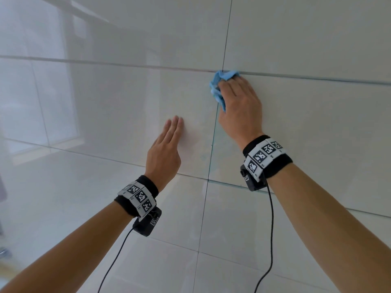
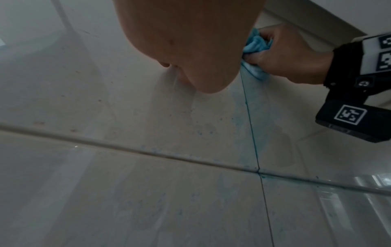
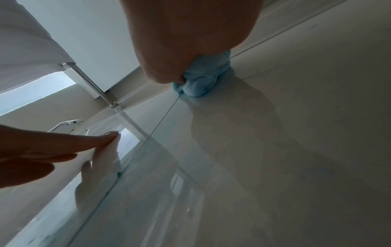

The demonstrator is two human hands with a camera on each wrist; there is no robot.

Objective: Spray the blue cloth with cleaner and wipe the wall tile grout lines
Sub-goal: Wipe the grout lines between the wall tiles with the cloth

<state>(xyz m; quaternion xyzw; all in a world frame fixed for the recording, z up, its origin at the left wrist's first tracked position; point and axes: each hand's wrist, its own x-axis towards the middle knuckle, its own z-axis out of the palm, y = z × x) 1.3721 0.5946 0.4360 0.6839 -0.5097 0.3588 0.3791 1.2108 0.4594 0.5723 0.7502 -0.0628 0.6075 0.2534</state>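
My right hand (image 1: 239, 102) grips a bunched blue cloth (image 1: 222, 83) and presses it on the white tiled wall (image 1: 105, 106), where the vertical grout line (image 1: 213, 140) meets the upper horizontal grout line (image 1: 127, 64). The left wrist view shows the cloth (image 2: 255, 48) wadded in the right hand (image 2: 289, 55), and the right wrist view shows the cloth (image 3: 201, 80) under my curled fingers. My left hand (image 1: 167, 144) lies flat on the tile with straight fingers, left of the vertical line. Blue streaks of cleaner (image 2: 251, 127) run along the grout below the cloth.
Glossy tiles fill the view, with a lower horizontal grout line (image 1: 232, 183). A metal rod (image 3: 93, 85) and a pale ceiling edge show in the right wrist view. Cables hang from both wrist cameras (image 1: 271, 229).
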